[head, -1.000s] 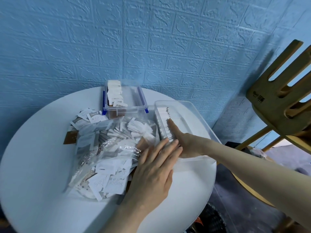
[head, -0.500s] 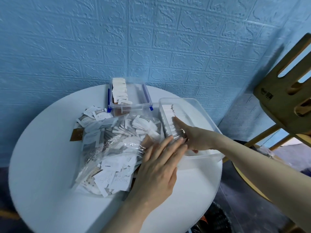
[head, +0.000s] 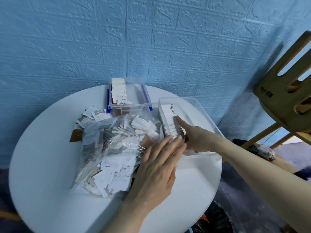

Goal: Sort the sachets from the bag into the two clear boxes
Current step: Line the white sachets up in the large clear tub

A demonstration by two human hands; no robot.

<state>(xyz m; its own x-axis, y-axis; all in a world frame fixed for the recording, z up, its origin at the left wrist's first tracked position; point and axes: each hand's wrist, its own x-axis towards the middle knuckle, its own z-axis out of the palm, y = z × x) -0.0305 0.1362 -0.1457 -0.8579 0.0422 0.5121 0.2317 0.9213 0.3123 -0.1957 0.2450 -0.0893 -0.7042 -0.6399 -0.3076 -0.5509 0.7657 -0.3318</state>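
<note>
Round white table [head: 42, 190] against blue wall [head: 84, 47]; both hands flat-fingered, near box [head: 207, 115] overhanging rim.

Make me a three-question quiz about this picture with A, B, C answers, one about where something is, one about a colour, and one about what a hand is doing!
1. Where is the row of sachets the right hand touches?
A. in the plain clear box
B. on the chair
C. on the floor

2. What colour are the clips on the far box?
A. red
B. blue
C. green

3. How is the left hand?
A. a fist
B. gripping a cup
C. fingers straight, over the bag

Answers: 1 A, the row stands inside that box; 2 B, blue clips show on its sides; 3 C, its fingers lie flat and extended.
</note>
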